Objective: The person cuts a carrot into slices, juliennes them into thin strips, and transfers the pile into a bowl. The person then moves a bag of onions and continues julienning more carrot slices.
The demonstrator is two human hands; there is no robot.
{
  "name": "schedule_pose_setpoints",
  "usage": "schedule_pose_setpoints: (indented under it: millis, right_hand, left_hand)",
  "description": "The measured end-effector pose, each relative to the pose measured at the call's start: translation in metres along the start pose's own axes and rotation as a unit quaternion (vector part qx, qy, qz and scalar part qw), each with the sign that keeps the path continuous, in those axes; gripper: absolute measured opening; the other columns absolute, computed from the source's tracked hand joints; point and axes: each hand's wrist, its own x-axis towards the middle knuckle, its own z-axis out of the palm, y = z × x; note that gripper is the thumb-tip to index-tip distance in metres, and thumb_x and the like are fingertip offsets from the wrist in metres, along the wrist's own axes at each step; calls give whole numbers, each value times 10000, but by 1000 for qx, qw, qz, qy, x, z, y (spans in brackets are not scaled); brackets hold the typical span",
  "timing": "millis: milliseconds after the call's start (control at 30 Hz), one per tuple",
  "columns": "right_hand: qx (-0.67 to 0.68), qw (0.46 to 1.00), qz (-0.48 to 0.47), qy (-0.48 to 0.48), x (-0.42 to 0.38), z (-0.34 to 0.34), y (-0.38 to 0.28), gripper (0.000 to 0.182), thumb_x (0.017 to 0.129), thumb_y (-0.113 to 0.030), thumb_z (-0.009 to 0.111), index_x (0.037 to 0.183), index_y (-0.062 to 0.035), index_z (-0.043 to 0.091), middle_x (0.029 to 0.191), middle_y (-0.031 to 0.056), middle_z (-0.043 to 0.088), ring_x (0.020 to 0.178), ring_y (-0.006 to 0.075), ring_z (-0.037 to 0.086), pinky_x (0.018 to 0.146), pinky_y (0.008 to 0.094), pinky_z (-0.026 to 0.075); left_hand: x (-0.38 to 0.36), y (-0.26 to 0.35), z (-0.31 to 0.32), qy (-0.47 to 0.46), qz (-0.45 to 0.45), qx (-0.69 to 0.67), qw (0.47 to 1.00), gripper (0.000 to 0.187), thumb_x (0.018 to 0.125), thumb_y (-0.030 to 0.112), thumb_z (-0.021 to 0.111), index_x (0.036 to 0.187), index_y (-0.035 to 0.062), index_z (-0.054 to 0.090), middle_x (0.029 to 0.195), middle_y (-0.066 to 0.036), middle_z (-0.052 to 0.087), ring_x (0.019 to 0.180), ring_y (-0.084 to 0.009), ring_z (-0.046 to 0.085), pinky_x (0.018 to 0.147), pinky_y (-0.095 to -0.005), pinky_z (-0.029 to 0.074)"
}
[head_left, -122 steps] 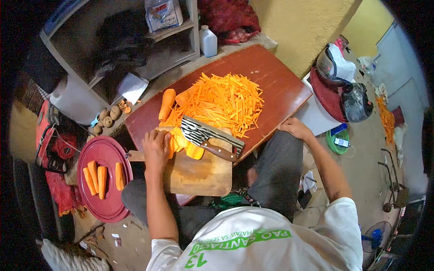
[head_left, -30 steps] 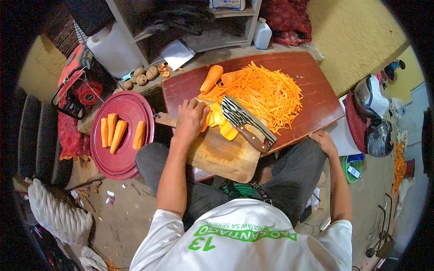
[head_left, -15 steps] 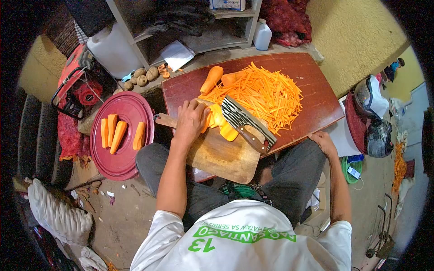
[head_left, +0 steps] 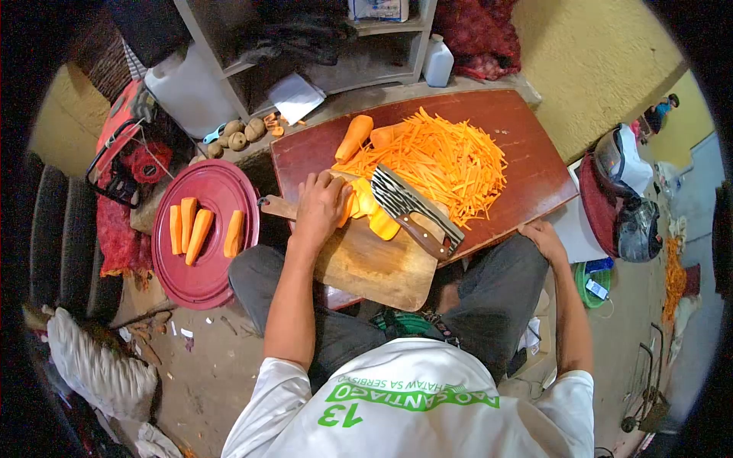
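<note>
My left hand point(head_left: 321, 204) is curled over the left end of a row of carrot slices point(head_left: 366, 200) on the wooden cutting board point(head_left: 374, 271), its fingers pressed down on them. A cleaver point(head_left: 408, 208) with a striped blade lies across the board's upper right edge, its wooden handle point(head_left: 422, 235) towards me and untouched. Behind it is a heap of carrot strips point(head_left: 450, 164), with a whole carrot point(head_left: 355, 137) and a carrot piece point(head_left: 385, 136) at its left. My right hand point(head_left: 544, 243) rests on my knee beside the table corner, holding nothing, fingers outstretched.
The board sits on a dark red table point(head_left: 527, 141). Several peeled carrots point(head_left: 200, 235) lie on a round red lid point(head_left: 172, 276) at the left. Beyond the table are potatoes point(head_left: 237, 141), a shelf point(head_left: 389, 72) and a white bottle point(head_left: 438, 62). Helmets point(head_left: 637, 229) stand at the right.
The view has shifted very slightly. Both hands, the cleaver and the carrots keep their places.
</note>
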Motion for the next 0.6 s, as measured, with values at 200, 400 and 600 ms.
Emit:
schedule_pose_setpoints:
  millis: [200,400,600]
  right_hand:
    - [31,999,6,31,-8,4,-20,535,977,-433,713,962,100,753,799,163,748,770,208,690,766,409,551]
    - [-21,995,50,86,-10,4,-7,496,988,-400,700,1056,87,766,924,230,785,885,347,752,853,431,561]
    - [-48,965,-13,258,-18,27,1,450,1044,-330,635,997,104,743,913,225,760,864,307,710,820,441,530]
  left_hand:
    - [-1,2,-2,1,-5,-4,1000,223,1002,224,706,1101,38,778,1087,-156,696,1039,-371,612,919,-491,489]
    - [1,-3,1,4,3,-1,1000,224,989,234,722,1089,43,783,1062,-155,705,1019,-379,618,905,-495,502]
    - [-2,-7,6,15,9,4,1000,225,979,255,736,1090,63,776,1087,-140,706,1038,-374,617,887,-504,504]
